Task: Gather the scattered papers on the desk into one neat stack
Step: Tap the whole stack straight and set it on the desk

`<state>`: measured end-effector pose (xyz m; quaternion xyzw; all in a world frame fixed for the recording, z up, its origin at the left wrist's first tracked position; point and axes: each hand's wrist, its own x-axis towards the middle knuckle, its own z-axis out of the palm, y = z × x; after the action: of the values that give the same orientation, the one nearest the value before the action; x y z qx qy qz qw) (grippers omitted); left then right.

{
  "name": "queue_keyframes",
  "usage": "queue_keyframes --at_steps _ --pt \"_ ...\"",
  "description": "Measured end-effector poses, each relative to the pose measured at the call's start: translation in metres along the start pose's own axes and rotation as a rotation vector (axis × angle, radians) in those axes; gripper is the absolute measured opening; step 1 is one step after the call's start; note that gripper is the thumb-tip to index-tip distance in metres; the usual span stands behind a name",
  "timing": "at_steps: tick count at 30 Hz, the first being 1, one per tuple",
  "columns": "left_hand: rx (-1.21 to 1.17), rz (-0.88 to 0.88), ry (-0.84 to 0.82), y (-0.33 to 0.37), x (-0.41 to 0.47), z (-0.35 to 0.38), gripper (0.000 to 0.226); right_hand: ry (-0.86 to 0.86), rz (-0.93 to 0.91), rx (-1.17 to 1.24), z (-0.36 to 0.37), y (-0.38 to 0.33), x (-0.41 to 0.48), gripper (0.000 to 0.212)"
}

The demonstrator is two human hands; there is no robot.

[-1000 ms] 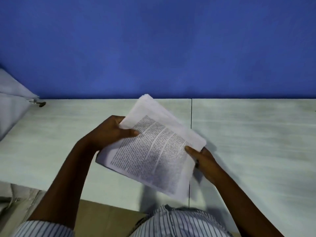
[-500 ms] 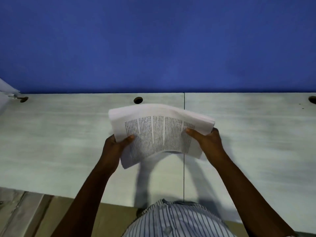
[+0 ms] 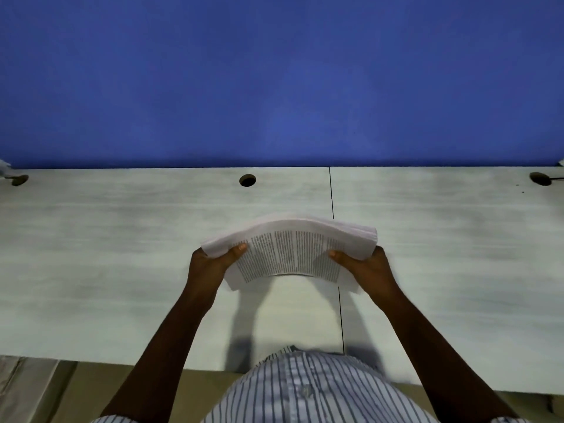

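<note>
Now left hand (image 3: 210,264) and right hand (image 3: 366,268) gripping paper stack (image 3: 290,248) by short ends, thumbs on top, long axis spanning between them, sheaf bowing above desk (image 3: 122,239).

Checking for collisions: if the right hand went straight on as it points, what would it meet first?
The right hand grips the paper stack; beyond it, the way looks free over the desk to the blue wall, depth unclear.
</note>
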<state>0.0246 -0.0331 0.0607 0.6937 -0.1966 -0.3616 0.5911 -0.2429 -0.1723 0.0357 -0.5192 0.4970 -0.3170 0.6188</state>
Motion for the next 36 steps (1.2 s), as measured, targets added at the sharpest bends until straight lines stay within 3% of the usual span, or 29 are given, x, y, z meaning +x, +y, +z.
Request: queue_keyframes --at_steps 5,8,11,14,17,19,21,27,29,31,36 --pt "0.120 -0.020 -0.084 -0.011 0.006 -0.017 0.029 -0.036 0.058 -0.068 -0.001 0.022 -0.009 0.048" --pt "0.262 0.148 -0.168 0.015 0.020 -0.021 0.026 -0.047 0.060 -0.157 0.000 0.022 -0.009 0.038" --pt "0.660 0.332 -0.288 0.056 0.035 -0.016 0.020 -0.082 0.065 -0.191 -0.001 0.018 -0.004 0.038" --pt "1.166 0.487 -0.445 0.081 0.038 0.013 0.025 -0.115 0.041 -0.185 -0.008 0.025 0.003 0.069" --pt "1.469 0.613 -0.639 0.075 0.025 0.062 0.049 -0.144 0.040 -0.170 -0.009 0.022 0.007 0.059" --pt "1.489 0.672 -0.646 0.059 0.013 0.090 0.075 -0.147 0.039 -0.131 -0.007 0.021 0.009 0.046" --pt "1.463 0.780 -0.563 0.044 0.003 0.106 0.084 -0.143 0.036 -0.107 -0.005 0.024 0.011 0.045" --pt "1.637 0.802 -0.626 0.032 0.019 0.086 0.040 -0.080 -0.061 -0.262 0.004 0.026 0.012 0.028" --pt "1.599 0.812 -0.591 0.040 0.028 0.080 0.025 -0.035 -0.059 -0.255 0.011 0.023 0.009 0.025" --pt "1.505 0.764 -0.552 0.054 0.039 0.078 0.024 -0.022 -0.067 -0.229 0.015 0.020 0.007 0.019" --pt "1.371 0.412 -0.676 0.068 0.061 0.063 0.057 -0.111 -0.081 -0.307 0.021 -0.006 0.011 0.021"
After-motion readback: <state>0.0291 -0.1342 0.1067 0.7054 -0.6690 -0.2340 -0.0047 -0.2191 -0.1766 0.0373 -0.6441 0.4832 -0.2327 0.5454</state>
